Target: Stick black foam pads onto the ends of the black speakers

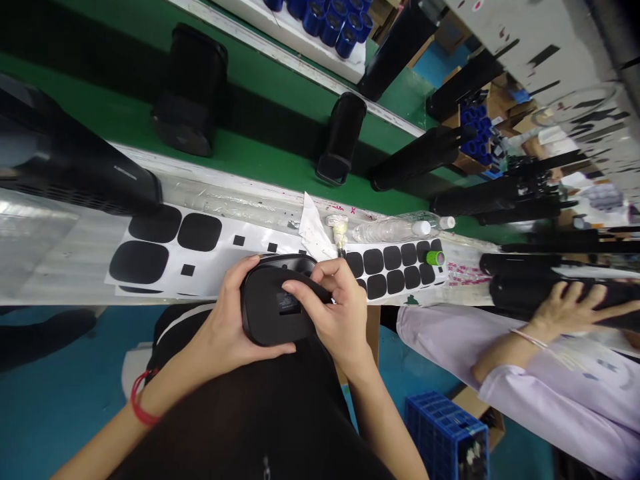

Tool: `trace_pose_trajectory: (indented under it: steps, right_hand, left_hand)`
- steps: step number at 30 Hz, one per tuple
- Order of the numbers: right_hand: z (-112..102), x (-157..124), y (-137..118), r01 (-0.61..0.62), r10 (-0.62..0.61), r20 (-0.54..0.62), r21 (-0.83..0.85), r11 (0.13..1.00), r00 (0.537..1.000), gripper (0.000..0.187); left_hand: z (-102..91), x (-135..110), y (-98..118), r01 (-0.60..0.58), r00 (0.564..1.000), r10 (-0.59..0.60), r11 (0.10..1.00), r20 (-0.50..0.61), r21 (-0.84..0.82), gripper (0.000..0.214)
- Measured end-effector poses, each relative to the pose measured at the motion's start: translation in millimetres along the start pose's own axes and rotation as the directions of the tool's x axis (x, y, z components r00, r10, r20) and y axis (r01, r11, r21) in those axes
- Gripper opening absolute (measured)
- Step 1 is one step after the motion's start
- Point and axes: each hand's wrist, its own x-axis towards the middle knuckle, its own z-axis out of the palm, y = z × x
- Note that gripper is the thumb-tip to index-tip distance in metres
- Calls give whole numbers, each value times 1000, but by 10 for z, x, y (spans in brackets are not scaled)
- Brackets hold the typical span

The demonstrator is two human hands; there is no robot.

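My left hand (pixel 227 327) grips the left side of a black rounded device (pixel 273 303), its flat end turned up toward me. Fingers of my right hand (pixel 337 310) curl over the device's right edge, index and thumb pressing near a small label at its middle. The long black body of the device runs down over my lap. Just beyond lies a white sheet (pixel 220 257) carrying large black rounded pads and small black squares. A second sheet with several smaller black pads (pixel 395 267) lies to the right of my hands.
Black tower-shaped units (pixel 193 87) stand and lie on the green belt (pixel 260 147) behind. A clear bottle (pixel 395 229), a white cloth (pixel 314 233) and a green cap (pixel 436 257) rest by the pads. A co-worker's hand (pixel 570 307) in a lilac sleeve touches a black unit at right. A blue crate (pixel 445 437) sits below.
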Motion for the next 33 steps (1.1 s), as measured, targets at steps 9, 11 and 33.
trace_pose_trajectory:
  steps: [9, 11, 33]
  right_hand:
    - [15, 32, -12, -25, 25, 14, -7, 1000, 1000, 29]
    - [19, 42, -12, -24, 24, 15, -21, 999, 1000, 29]
    - [27, -28, -23, 30, -43, -54, -218, 975, 998, 28]
  left_hand:
    - [-209, 18, 86, -52, 965, 69, 996, 251, -71, 90]
    - [-211, 22, 89, -52, 964, 71, 995, 258, -81, 90]
    - [-97, 9, 123, 90, 987, -73, 988, 142, -123, 64]
